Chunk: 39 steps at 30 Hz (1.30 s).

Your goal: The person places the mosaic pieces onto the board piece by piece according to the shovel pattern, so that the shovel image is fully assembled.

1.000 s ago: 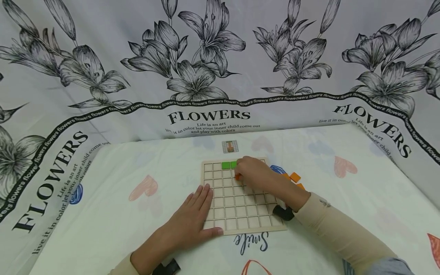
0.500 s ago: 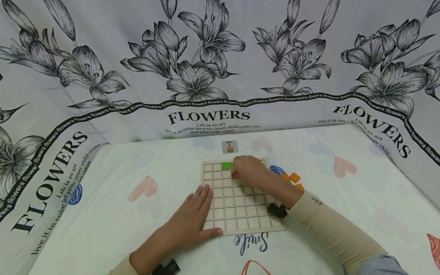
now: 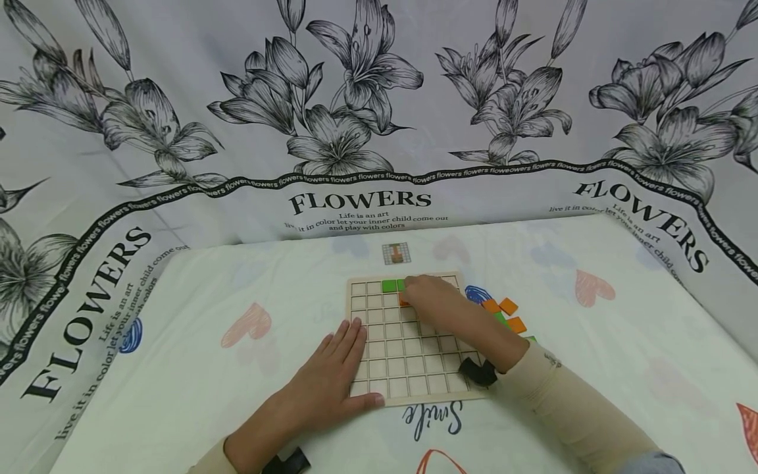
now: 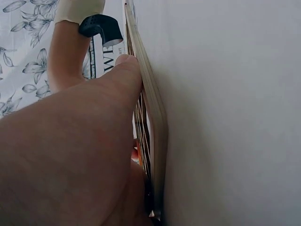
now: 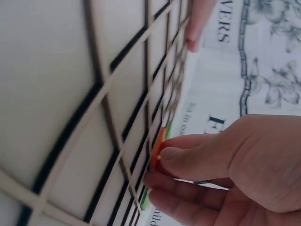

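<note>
The person's left hand (image 3: 328,375) lay flat, its fingers extended over the left edge of the wooden board (image 3: 419,365) and its thumb out along the near edge. It gripped nothing.

The right hand (image 3: 436,303) was bent over the far part of the board, its fingers curled and the tips of thumb and forefinger close together, pinching an orange tile (image 3: 403,300). That tile was in the grid, one row down from the far edge, just below one of the green tiles (image 3: 389,286) in the top row. The hand hid some of the squares around it.

Beside the right edge of the board lay a loose pile (image 3: 516,324) of orange and green tiles, partly covered by the right forearm. A small picture card (image 3: 396,253) lay on the tablecloth (image 3: 308,283) beyond the board. Black straps showed at both wrists, below light tan sleeves (image 3: 577,401). Behind the table hung a white cloth (image 3: 249,155) printed with flowers and lettering.
</note>
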Motion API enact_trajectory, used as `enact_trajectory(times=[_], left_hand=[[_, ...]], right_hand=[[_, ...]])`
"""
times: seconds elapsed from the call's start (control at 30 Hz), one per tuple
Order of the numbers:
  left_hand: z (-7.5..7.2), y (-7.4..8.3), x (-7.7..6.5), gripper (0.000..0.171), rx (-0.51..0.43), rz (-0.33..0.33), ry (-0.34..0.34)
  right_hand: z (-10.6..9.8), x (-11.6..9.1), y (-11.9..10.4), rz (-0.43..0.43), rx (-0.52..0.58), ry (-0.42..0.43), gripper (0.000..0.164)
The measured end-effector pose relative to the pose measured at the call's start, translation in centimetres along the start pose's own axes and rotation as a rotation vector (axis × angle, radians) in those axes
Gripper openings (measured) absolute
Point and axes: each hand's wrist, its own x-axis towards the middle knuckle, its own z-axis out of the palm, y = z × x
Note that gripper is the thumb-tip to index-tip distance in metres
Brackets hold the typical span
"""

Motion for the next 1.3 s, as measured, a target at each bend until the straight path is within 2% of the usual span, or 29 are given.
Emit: enact_trajectory(times=[0.23, 0.4, 0.53, 0.6, 0.67, 0.8, 0.9, 1.17, 1.3], left_hand=[[0.0, 0.0, 0.1, 0.107, -0.002, -0.002, 0.000], [0.0, 0.1, 0.1, 0.107, 0.002, -0.009, -0.001], [0.0, 0.2, 0.1, 0.107, -0.004, -0.010, 0.000], [0.0, 0.2, 0.1, 0.107, -0.004, -0.008, -0.001], [0.0, 0.2, 0.1, 0.106, -0.002, -0.007, 0.000], [-0.1, 0.2, 0.1, 0.106, 0.002, -0.003, 0.005], [-0.1, 0.0, 0.0, 0.107, 0.004, -0.007, 0.006], [0.0, 0.0, 0.2, 0.107, 0.026, 0.009, -0.008], [0.1, 0.0, 0.2, 0.107, 0.022, 0.005, -0.011]], right_hand=[[-0.5, -1.4, -0.8, 0.044, 0.014, -0.073, 0.013], [-0.4, -2.4, -2.1, 0.066, -0.087, -0.142, 0.020], [-0.1, -2.8, -2.4, 0.067, -0.143, -0.146, 0.022], [-0.3, -3.0, -2.2, 0.062, -0.103, -0.147, 0.016], [-0.7, -3.2, -1.6, 0.057, -0.002, -0.155, 0.011], [-2.2, -3.8, 0.0, 0.013, 0.215, -0.217, 0.024], [-3.5, -4.4, 1.1, 0.015, 0.279, -0.245, 0.025], [-5.5, -6.6, 4.3, 0.265, 0.269, -0.261, 0.043], [-5.5, -6.8, 5.8, 0.357, 0.263, -0.288, 0.028]])
